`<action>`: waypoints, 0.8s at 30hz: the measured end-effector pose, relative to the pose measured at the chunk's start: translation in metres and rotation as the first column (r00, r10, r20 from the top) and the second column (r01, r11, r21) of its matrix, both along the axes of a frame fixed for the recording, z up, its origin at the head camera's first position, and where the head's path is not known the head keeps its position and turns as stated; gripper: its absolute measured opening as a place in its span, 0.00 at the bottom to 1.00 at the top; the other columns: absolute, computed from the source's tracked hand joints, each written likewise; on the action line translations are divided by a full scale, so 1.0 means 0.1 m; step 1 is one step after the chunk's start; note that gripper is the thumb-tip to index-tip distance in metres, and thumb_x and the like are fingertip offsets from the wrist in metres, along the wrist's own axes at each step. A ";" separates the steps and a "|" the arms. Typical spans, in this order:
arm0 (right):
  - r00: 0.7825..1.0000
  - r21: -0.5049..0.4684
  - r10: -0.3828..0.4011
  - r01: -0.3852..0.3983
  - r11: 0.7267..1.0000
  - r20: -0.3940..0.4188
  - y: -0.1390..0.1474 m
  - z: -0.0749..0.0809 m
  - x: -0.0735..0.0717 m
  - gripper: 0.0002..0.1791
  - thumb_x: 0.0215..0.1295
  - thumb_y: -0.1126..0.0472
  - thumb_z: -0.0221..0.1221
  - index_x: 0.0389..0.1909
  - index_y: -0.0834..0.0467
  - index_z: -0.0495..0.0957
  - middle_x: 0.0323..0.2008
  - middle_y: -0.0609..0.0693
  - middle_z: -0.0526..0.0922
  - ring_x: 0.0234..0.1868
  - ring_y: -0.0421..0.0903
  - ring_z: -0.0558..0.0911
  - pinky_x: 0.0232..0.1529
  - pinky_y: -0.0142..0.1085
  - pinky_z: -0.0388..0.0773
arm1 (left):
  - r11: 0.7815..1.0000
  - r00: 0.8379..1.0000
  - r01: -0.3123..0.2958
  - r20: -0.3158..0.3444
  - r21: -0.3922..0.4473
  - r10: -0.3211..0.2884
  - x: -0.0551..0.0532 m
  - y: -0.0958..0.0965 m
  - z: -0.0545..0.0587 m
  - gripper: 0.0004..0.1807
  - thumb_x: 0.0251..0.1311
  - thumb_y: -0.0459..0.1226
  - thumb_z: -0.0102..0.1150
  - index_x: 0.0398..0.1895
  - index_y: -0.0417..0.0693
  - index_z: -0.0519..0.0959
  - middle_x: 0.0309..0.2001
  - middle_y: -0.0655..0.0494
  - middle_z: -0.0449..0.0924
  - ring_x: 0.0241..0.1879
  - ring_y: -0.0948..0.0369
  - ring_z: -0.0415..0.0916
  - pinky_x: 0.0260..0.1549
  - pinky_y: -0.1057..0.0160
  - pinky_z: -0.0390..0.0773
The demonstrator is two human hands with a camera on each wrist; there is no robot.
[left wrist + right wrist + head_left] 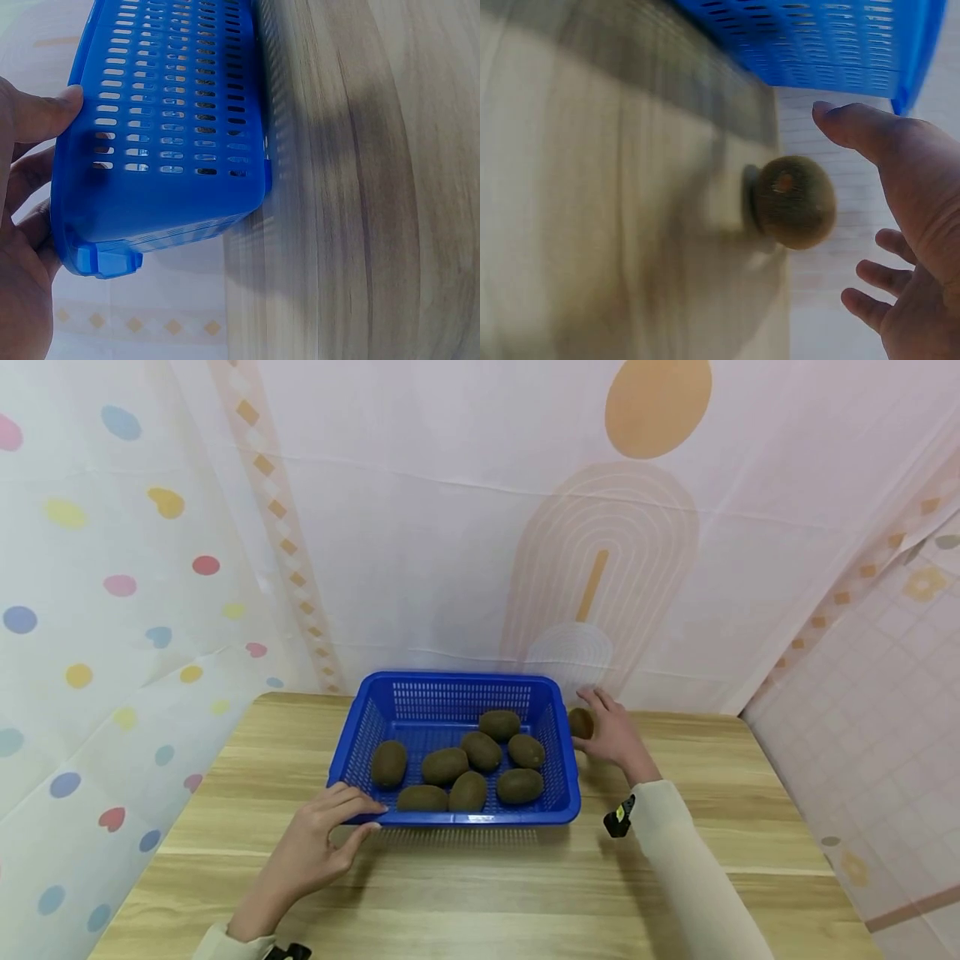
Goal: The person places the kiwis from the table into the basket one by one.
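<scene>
A blue plastic basket (450,817) with slotted walls stands on the table, several brown kiwis (445,767) lying loose on its floor. At its front left corner my left hand (318,831) pinches the rim, thumb outside and fingers over the top; the left wrist view shows the thumb (60,112) against the basket's outer wall. One more kiwi (793,202) sits on the table just outside the basket's right wall. My right hand (611,731) is spread over that kiwi, and in the right wrist view its fingers (881,277) stand apart from the fruit.
The wooden table (480,893) has its back edge against a hanging patterned cloth (420,568). More printed cloth (112,652) hangs at the left side, and another (870,777) at the right. Black wrist cameras (619,817) are strapped at both sleeves.
</scene>
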State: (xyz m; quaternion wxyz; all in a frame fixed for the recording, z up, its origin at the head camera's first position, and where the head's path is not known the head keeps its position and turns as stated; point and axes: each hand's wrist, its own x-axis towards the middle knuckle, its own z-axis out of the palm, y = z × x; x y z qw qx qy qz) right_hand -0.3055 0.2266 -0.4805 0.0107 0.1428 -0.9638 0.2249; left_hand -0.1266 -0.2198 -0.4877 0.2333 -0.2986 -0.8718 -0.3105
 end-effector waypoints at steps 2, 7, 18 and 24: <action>1.000 -0.004 0.011 -0.011 1.000 0.004 -0.02 -0.05 -0.02 0.49 0.59 0.51 0.72 0.78 0.57 0.59 0.78 0.68 0.56 0.75 0.73 0.60 0.72 0.67 0.63 | 1.000 1.000 0.000 0.002 -0.001 0.000 0.01 0.00 0.00 0.15 0.53 0.29 0.75 0.40 0.56 0.88 0.40 0.67 0.86 0.42 0.67 0.77 0.48 0.75 0.74; 1.000 -0.010 0.018 -0.018 1.000 0.008 -0.05 -0.14 -0.05 0.47 0.59 0.56 0.72 0.77 0.58 0.62 0.77 0.68 0.59 0.75 0.72 0.61 0.72 0.65 0.63 | 1.000 1.000 0.002 0.000 -0.001 -0.002 0.01 0.00 0.01 0.15 0.53 0.29 0.75 0.41 0.56 0.88 0.40 0.67 0.86 0.42 0.67 0.77 0.48 0.75 0.73; 1.000 -0.014 -0.010 0.011 1.000 0.013 -0.09 -0.19 -0.05 0.33 0.64 0.62 0.68 0.69 0.64 0.71 0.69 0.67 0.69 0.70 0.67 0.69 0.72 0.60 0.67 | 1.000 1.000 0.010 -0.019 0.008 -0.010 0.00 0.00 0.00 0.15 0.52 0.29 0.75 0.41 0.56 0.87 0.39 0.67 0.86 0.41 0.67 0.77 0.48 0.75 0.73; 0.999 -0.017 -0.017 0.018 1.000 0.039 -0.09 -0.15 -0.04 0.32 0.65 0.62 0.67 0.69 0.65 0.71 0.68 0.67 0.70 0.70 0.67 0.69 0.71 0.61 0.67 | 1.000 1.000 0.009 -0.027 0.008 -0.009 0.00 0.00 0.00 0.15 0.52 0.29 0.75 0.40 0.56 0.88 0.39 0.67 0.86 0.41 0.67 0.77 0.47 0.75 0.73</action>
